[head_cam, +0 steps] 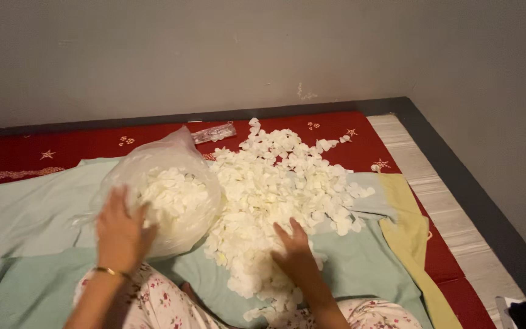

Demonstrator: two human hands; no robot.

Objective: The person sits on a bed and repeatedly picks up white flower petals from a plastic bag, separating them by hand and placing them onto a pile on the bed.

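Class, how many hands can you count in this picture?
2: the left hand on the plastic bag, the right hand flat on the petals.

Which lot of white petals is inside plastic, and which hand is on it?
The petals in the clear plastic bag, under the left hand; the loose pile lies bare on the cloth.

Glossy plastic bag (171, 164), matt cloth sheet (25, 219)
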